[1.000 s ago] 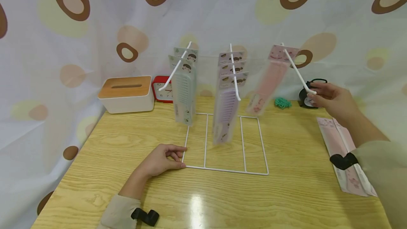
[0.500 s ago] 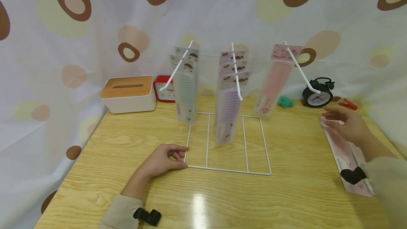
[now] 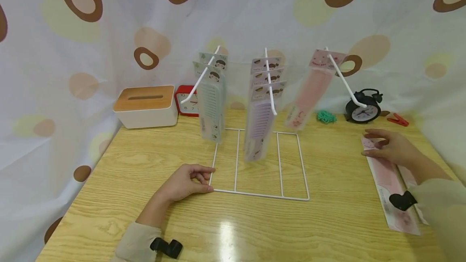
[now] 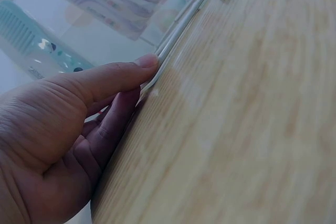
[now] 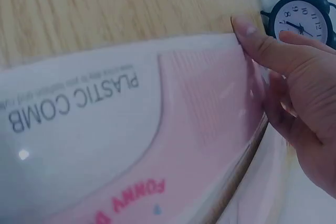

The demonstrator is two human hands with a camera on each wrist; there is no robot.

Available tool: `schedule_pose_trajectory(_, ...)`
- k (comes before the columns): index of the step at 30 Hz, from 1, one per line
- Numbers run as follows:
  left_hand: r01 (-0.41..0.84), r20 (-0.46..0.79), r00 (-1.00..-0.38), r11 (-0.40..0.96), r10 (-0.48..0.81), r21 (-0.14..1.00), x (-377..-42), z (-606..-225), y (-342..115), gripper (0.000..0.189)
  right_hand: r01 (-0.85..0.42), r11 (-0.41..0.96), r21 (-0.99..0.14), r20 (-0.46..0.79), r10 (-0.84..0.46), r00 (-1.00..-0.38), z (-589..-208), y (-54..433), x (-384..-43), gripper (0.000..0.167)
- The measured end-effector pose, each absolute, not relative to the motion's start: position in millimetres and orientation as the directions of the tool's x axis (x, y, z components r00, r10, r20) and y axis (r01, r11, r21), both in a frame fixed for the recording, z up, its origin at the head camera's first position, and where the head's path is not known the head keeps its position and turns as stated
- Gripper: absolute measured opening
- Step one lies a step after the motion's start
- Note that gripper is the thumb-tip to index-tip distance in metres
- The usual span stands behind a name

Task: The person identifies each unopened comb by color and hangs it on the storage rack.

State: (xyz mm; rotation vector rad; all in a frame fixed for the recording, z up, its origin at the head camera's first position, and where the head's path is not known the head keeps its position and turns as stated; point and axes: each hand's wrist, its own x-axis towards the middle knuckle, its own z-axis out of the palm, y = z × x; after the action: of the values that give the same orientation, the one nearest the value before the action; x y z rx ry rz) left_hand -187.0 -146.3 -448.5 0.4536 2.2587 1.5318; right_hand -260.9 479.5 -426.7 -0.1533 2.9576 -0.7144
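My left hand holds the front left corner of a white wire display rack, thumb on the wire. At the right, my right hand pinches the top end of a packaged pink comb; "PLASTIC COMB" reads on its sleeve in the right wrist view. Another pink package lies partly hidden beside it. From the rack's three prongs hang packaged mint combs on the left, purple combs in the middle and one pink comb, tilted, on the right.
Along the back stand a tissue box with a wooden lid, a red clock partly behind the mint combs, and a black alarm clock. A green tangled bundle and a red clip lie near it.
My right hand has left the tip of the right prong, moved down to the pink packages and taken hold of one, which has shifted slightly. My left hand has stayed on the rack's corner.
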Motion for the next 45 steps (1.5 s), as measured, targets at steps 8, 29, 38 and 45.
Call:
schedule_pose_trajectory(8,0.054,-0.127,-0.878,0.361,0.461,0.931,-190.5,-447.1,-146.9,0.053,-0.093,0.853,-0.514,-0.03,-0.126,-0.992,-429.7,459.8,-258.1,0.072)
schedule_pose_trajectory(29,0.048,-0.122,-0.87,0.329,0.478,0.943,-187.9,-454.6,-147.1,0.054,-0.214,0.346,-0.913,0.253,0.071,-0.965,-355.4,415.0,-185.3,0.04)
schedule_pose_trajectory(38,0.046,-0.123,-0.867,0.324,0.482,0.945,-187.6,-452.5,-145.8,0.054,-0.515,-0.153,-0.844,0.528,-0.061,-0.847,-310.7,370.2,-147.0,0.031)
schedule_pose_trajectory(45,0.043,-0.123,-0.87,0.322,0.477,0.946,-188.0,-450.7,-145.7,0.054,-0.623,-0.228,-0.748,0.656,-0.118,-0.745,-272.1,323.2,-132.6,0.024)
